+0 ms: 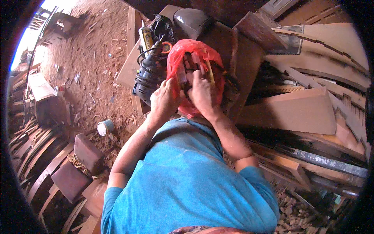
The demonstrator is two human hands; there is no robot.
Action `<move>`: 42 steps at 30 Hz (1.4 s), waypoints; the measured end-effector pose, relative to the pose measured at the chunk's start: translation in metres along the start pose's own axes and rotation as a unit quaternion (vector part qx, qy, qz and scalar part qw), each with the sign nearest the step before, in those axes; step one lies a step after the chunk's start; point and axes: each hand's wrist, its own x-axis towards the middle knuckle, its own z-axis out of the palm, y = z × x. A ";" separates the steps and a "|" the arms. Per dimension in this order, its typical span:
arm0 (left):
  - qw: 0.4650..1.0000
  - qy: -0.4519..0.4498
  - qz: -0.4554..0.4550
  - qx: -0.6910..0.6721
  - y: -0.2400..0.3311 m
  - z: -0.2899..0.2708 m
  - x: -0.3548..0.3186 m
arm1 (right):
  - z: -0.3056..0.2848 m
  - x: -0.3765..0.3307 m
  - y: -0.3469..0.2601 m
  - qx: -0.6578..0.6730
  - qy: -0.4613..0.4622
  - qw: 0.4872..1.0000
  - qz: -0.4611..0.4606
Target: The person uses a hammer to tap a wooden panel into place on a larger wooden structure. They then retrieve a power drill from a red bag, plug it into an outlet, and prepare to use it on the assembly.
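Observation:
A red plastic bag (pixel 194 58) lies on a wooden bench top, its mouth pulled open. Inside it show several small pale and yellow pieces. My left hand (pixel 165 98) pinches the bag's left edge. At the middle of the opening, my right hand (pixel 201 93) grips the bag with curled fingers, close over the pieces inside. Both forearms reach up from my blue shirt (pixel 187 183).
A dark power tool (pixel 150 70) with a coiled cord lies left of the bag, and an orange tape measure (pixel 167 46) sits behind it. Stacked boards (pixel 296 111) fill the right. A white can (pixel 105 127) and wood blocks (pixel 87 153) sit on the dirt floor at left.

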 end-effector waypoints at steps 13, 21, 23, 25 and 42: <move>0.991 -0.050 0.085 0.088 0.004 0.006 0.055 | 0.025 0.002 0.029 -0.125 0.125 0.974 -0.139; 0.987 -0.067 0.143 -0.042 -0.019 -0.009 0.052 | 0.013 -0.011 0.041 -0.111 0.138 0.971 -0.161; 0.980 -0.043 0.186 -0.052 -0.027 -0.008 0.056 | 0.006 -0.004 0.029 -0.207 0.161 0.950 -0.170; 0.980 -0.039 0.176 -0.082 -0.029 -0.016 0.058 | 0.008 0.006 0.020 -0.383 0.164 0.892 -0.176; 0.980 -0.009 0.172 -0.098 -0.037 -0.014 0.060 | -0.024 0.030 0.066 0.048 0.232 0.957 -0.165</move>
